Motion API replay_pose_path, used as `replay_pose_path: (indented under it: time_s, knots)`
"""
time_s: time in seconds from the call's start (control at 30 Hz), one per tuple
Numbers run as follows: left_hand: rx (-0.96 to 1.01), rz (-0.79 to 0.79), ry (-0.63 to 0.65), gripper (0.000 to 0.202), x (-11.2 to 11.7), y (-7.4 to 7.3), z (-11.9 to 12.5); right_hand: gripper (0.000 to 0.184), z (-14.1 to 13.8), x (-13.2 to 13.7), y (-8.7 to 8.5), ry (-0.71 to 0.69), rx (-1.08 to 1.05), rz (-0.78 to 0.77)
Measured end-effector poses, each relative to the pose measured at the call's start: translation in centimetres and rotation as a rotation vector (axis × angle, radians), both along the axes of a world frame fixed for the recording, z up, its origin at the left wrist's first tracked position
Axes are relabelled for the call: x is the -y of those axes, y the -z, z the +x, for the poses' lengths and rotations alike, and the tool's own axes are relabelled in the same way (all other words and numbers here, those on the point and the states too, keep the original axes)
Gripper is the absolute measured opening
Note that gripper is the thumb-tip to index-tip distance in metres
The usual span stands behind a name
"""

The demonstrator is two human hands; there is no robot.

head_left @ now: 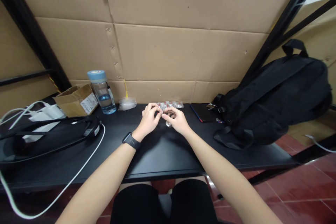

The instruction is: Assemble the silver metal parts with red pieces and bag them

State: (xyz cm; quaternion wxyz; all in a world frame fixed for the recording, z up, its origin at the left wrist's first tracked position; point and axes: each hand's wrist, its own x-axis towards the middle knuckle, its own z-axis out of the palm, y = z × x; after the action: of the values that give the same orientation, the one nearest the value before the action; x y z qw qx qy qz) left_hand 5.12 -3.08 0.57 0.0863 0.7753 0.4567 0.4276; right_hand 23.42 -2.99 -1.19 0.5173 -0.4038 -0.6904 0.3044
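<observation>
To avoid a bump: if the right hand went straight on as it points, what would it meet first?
The right hand would probably meet the left hand first; depth is unclear.

Looks like a makeshift work cubicle: black desk (pixel 168 155), cardboard wall panels (pixel 162 52), black metal frame (pixel 279 29), red tiled floor (pixel 309 182).

A black desk (pixel 168 155) stands against a tall wall of tan cardboard (pixel 157 52) — creased along horizontal folds — between slanting black posts (pixel 29 24). Lower right, glossy dark-red floor tiles (pixel 309 189) (pale lines dividing them) catch the light.
</observation>
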Motion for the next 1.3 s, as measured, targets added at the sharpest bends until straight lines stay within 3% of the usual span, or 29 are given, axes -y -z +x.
replay_pose_path:
  time_s: [0.4,0.67,0.93,1.13,1.3]
  knots:
    - [-0.093,0.108,-0.039,0.011,0.5,0.2,0.5,0.05,-0.4,-0.2,0.5,-0.096,-0.251,-0.23]
    - [-0.04,0.079,-0.062,0.011,0.7,-0.5,0.2,0.04,-0.3,0.5,-0.8,-0.129,-0.296,-0.169]
    - [-0.047,0.071,-0.04,0.01,0.8,-0.6,0.3,0.038,-0.4,-0.1,-0.1,-0.1,-0.321,-0.128]
    - [0.026,0.081,0.025,0.012,0.1,-0.5,-0.1,0.026,0.1,-0.5,-0.1,-0.066,-0.178,-0.026]
    - [0.17,0.08,0.111,0.021,-0.4,-0.9,-1.0,0.009,0.6,-0.3,-0.6,-0.017,0.147,0.125]
